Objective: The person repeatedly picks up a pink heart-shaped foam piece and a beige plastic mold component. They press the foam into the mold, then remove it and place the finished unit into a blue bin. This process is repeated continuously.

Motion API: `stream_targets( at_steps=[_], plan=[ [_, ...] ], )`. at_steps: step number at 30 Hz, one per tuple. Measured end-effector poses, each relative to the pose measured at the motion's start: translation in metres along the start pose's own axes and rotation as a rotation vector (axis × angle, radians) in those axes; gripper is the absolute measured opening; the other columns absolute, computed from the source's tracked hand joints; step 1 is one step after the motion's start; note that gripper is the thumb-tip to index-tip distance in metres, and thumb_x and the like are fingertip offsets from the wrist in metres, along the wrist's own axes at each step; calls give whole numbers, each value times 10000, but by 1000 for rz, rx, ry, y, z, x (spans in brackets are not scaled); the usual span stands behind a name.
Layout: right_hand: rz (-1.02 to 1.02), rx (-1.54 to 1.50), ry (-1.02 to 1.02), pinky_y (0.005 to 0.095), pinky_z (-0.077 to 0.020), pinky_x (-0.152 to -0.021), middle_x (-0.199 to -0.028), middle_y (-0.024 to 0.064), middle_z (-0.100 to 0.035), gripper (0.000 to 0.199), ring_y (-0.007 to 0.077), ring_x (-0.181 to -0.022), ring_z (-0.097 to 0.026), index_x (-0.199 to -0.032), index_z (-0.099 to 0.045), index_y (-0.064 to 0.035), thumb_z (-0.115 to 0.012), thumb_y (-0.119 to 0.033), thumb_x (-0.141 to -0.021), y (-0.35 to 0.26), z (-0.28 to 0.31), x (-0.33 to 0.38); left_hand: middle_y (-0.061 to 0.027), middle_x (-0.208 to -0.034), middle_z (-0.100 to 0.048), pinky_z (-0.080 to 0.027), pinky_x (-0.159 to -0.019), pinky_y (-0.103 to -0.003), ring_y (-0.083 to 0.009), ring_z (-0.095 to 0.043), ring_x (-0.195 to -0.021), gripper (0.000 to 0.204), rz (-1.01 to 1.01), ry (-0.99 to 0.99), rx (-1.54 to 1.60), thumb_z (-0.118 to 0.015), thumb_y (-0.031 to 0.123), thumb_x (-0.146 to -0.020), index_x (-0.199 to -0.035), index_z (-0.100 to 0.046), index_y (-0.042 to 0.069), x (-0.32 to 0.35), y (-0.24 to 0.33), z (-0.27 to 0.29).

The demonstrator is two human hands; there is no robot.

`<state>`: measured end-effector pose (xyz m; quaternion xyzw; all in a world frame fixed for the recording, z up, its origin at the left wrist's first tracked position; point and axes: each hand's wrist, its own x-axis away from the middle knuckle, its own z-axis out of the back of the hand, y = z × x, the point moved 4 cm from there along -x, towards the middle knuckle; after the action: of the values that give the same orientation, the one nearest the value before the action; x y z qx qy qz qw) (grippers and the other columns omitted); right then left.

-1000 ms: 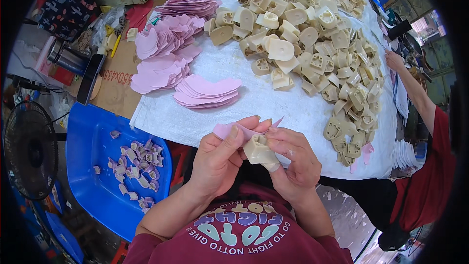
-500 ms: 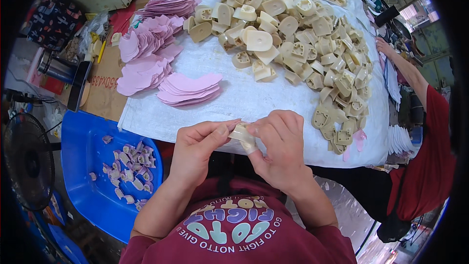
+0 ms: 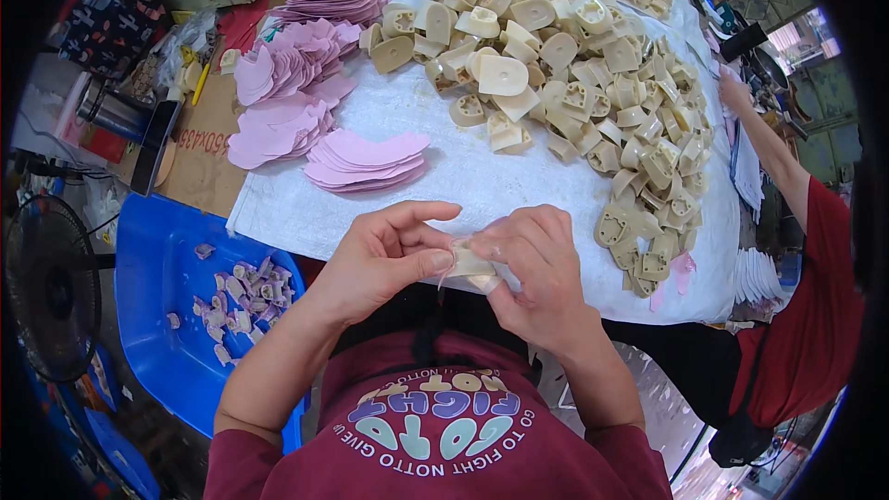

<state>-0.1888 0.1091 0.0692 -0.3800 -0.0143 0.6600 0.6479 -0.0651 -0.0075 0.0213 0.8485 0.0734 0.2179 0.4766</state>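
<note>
Just past the near table edge, I hold a beige plastic shoe heel [image 3: 473, 262] between both hands. My right hand [image 3: 537, 268] grips it, thumb below and fingers over the top. My left hand [image 3: 384, 255] pinches a pink cover piece [image 3: 445, 272] at the heel's left end, its index finger raised apart. Fingers hide most of that piece. Stacks of curved pink cover pieces [image 3: 366, 162] lie beyond my left hand. A large heap of bare beige heels [image 3: 565, 83] spreads over the far and right side of the white cloth [image 3: 519, 190].
A blue tub [image 3: 153, 315] at lower left holds several pink-covered heels [image 3: 243, 301]. Behind it stand a black fan [image 3: 56, 287] and a phone [image 3: 155, 146]. On the right, another person in a red top [image 3: 806, 306] reaches along the table past a white stack [image 3: 757, 268].
My left index finger has lifted away from the heel, and the left hand has opened out somewhat. The heel has turned slightly in my right hand. The view has shifted a little.
</note>
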Motion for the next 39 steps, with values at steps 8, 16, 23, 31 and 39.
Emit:
stream_targets(
  at_steps=[8, 16, 23, 31, 39],
  plan=[
    [-69, -118, -80, 392, -384, -758, -835, 62, -557, 272, 272, -837, -529, -885, -597, -51, -680, -9, -630, 1, -18, 5, -55, -896, -669, -493, -743, -242, -93, -609, -806, 504, 79, -148, -555, -554, -35, -883, -1374, -485, 60, -4, 23, -6],
    [-687, -681, 10, 302, -452, -735, -832, 27, -604, 217, 144, -806, -575, -922, -667, -23, -759, -82, -735, 21, -28, 24, -78, -1030, -655, -507, -787, -265, -127, -614, -883, 292, -223, 33, -62, -608, 76, -914, -1197, -635, 8, -9, -4, 6],
    [-852, -809, 79, 265, -470, -727, -854, 49, -643, 201, 109, -833, -589, -917, -673, -8, -758, -103, -762, 15, -40, 28, -96, -1059, -635, -485, -829, -295, -159, -601, -963, 139, -329, -2, -208, -621, 51, -882, -996, -682, 1, -6, -5, 10],
    [-823, -635, -75, 297, -456, -725, -813, 67, -627, 155, 158, -801, -579, -856, -671, -31, -754, -100, -744, 21, -38, 23, -97, -999, -603, -461, -862, -344, -205, -568, -1025, 65, -380, 7, -594, -623, 12, -844, -898, -658, 5, -5, 8, 7],
    [-365, -192, -159, 353, -444, -796, -882, 96, -647, 317, 255, -847, -579, -933, -672, -27, -805, -188, -694, 1, -11, 5, -119, -1168, -499, -491, -810, -312, -174, -597, -932, 81, -397, 86, -215, -616, -34, -853, -925, -609, 4, 18, -4, -4]
  ],
)
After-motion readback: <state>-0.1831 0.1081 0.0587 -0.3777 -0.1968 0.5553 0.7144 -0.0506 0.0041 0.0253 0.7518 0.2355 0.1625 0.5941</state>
